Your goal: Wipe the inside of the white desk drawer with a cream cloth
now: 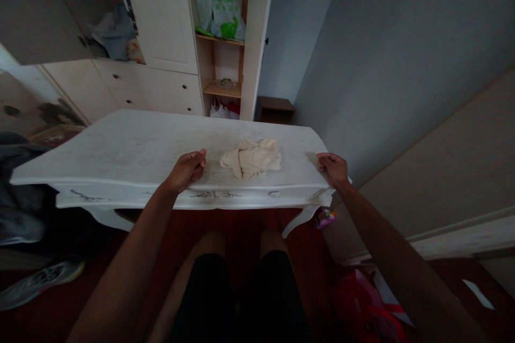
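Observation:
A crumpled beige cloth (253, 158) lies on the white table (140, 139), near its front edge. To the left of the cloth, my left hand (190, 169) rests over the table's front edge with its fingers curled closed and nothing visible in them. My right hand (333, 168) is at the right end of the table, its fingers also curled in, with nothing seen between them. Neither hand touches the cloth.
Behind the table stands a cream cabinet (161, 16) with open doors and plastic bags (227, 8) on a shelf. A grey wall (386, 64) is at the right. Red bags (362, 305) lie low right; a shoe (44, 281) is low left.

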